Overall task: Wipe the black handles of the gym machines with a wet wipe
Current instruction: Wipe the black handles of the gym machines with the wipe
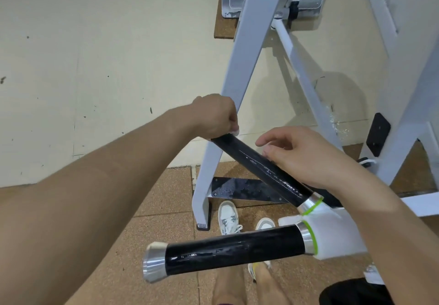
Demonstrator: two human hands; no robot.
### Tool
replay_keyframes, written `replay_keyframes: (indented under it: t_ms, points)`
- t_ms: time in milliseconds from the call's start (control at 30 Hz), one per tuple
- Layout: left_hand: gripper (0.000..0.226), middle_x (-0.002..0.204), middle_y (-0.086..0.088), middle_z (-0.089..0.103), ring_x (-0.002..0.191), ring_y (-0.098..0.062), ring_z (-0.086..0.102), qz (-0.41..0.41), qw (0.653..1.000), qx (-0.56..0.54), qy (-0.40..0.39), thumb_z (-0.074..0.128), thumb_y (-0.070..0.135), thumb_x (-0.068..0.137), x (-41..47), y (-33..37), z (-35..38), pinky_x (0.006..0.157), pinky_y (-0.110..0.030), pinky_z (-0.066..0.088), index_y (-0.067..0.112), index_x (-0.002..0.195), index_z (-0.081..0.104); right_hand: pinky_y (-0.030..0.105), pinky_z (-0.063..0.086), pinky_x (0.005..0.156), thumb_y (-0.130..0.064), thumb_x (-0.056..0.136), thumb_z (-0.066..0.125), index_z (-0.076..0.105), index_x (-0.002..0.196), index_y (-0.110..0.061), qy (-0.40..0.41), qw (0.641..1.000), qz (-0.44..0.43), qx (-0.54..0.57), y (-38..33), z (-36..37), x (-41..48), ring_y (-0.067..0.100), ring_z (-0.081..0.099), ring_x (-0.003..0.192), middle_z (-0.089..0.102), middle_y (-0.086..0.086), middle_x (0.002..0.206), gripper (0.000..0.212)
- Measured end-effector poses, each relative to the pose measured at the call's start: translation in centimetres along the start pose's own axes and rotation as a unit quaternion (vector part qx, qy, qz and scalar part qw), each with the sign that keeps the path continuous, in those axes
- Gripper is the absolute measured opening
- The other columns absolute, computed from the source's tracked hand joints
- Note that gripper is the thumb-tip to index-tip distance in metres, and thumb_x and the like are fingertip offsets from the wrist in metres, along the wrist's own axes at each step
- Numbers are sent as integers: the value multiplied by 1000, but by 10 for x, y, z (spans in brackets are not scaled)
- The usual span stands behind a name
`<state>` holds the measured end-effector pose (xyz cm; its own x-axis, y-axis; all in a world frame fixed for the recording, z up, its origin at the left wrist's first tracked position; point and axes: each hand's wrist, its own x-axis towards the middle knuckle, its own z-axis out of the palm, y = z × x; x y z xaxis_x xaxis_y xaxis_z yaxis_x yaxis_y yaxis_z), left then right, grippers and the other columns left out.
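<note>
Two black handles branch from a white joint with green rings. The upper handle [259,165] runs diagonally up to the left and glistens wet. My left hand [215,117] is closed around its far end, and a sliver of white, which may be the wet wipe [235,133], shows under the fingers. My right hand [297,152] hovers over the handle's middle, fingers spread, thumb touching the black grip. The lower handle [232,249] points left, wet, with a silver end cap, and neither hand touches it.
The white machine frame [240,67] rises just behind the handles, with a black foot plate [247,189] at its base. A cream wall lies to the left. My feet in white shoes [228,218] stand on brown cork-like floor tiles below.
</note>
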<state>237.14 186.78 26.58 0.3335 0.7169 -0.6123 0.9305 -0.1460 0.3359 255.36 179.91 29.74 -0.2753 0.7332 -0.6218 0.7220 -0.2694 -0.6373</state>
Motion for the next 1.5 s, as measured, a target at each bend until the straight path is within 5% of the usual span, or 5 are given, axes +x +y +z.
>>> replay_keyframes:
  t_ms: [233, 333, 500, 733, 1500]
  points:
    - [12, 67, 3, 65, 59, -8, 57, -3, 972, -235, 5, 74, 18, 78, -10, -8, 0, 53, -18, 47, 19, 84, 64, 37, 52, 92, -24, 91, 54, 55, 125, -19, 34, 994, 24, 102, -22, 8, 44, 16, 62, 95, 66, 2, 109, 34]
    - [11, 77, 5, 70, 68, -4, 59, 1, 978, -202, 54, 68, 13, 80, -23, -12, 7, 64, -22, 47, 23, 81, 70, 40, 58, 84, -17, 85, 62, 65, 106, 0, -44, 984, 36, 166, -35, 12, 66, 21, 65, 74, 68, 14, 82, 27]
    - [29, 108, 14, 63, 99, -8, 58, 0, 966, -225, 129, 65, 13, 86, -50, -23, 14, 90, -23, 46, 28, 110, 69, 30, 59, 78, -15, 76, 78, 71, 99, -4, -55, 975, 51, 208, -19, 16, 79, 19, 72, 78, 74, 14, 88, 26]
    - [28, 120, 6, 65, 115, -19, 51, 29, 976, -90, 194, 71, 35, 82, -60, -23, 29, 91, -32, 41, 28, 109, 72, 32, 60, 72, -1, 82, 69, 71, 88, 1, -18, 979, 35, 199, -15, 19, 74, 21, 65, 70, 68, 22, 83, 7]
    - [24, 103, 10, 69, 102, -20, 57, 89, 971, -68, 209, 69, 17, 84, -63, -10, 34, 78, -26, 41, 31, 102, 74, 19, 58, 67, 11, 77, 68, 71, 85, -2, -57, 991, 18, 120, 0, -7, 46, 14, 66, 64, 69, 17, 76, 15]
